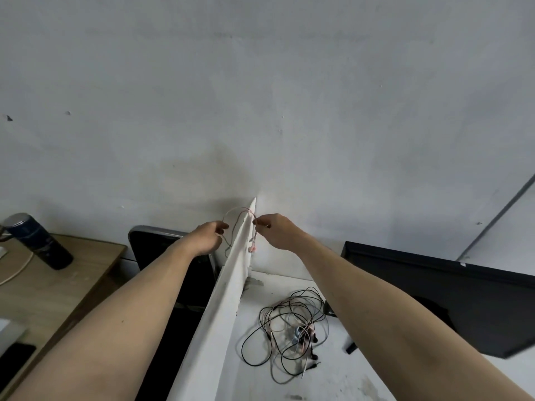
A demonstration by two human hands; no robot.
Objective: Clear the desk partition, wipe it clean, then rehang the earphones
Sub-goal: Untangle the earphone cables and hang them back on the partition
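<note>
Left hand (207,237) and right hand (273,231) each pinch the pink earphones (241,211) draped over the partition (231,273) top (rehanging step); balance both sides so cord won't slide off.

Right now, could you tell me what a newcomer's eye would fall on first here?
Both hands, the left hand and the right hand, pinch a pink earphone cable draped over the far end of the white partition. On the white desk right of the partition lies a tangle of cables.
</note>
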